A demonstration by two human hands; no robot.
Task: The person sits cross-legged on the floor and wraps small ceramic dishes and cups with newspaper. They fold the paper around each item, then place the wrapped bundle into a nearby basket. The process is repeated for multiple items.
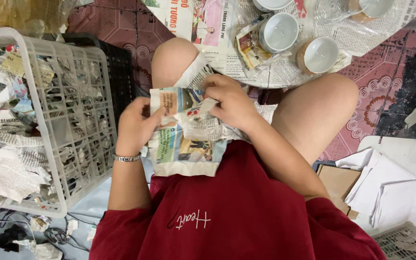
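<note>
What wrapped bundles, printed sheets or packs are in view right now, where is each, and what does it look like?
Newspaper-wrapped bundle: on the lap, held by left hand and right hand; flat, colourful print.
Newspaper sheet: spread on the floor ahead under white cups; grey text, colour pictures.
White crate: at left, full of newspaper-wrapped bundles.
Plain white paper stack: lower right.

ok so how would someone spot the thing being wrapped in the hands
Start at the red shirt, then look up to the lap between the bare knees. There the left hand and right hand grip a newspaper-wrapped bundle. Unlike the white cups on the floor newspaper, it is fully covered.
</note>
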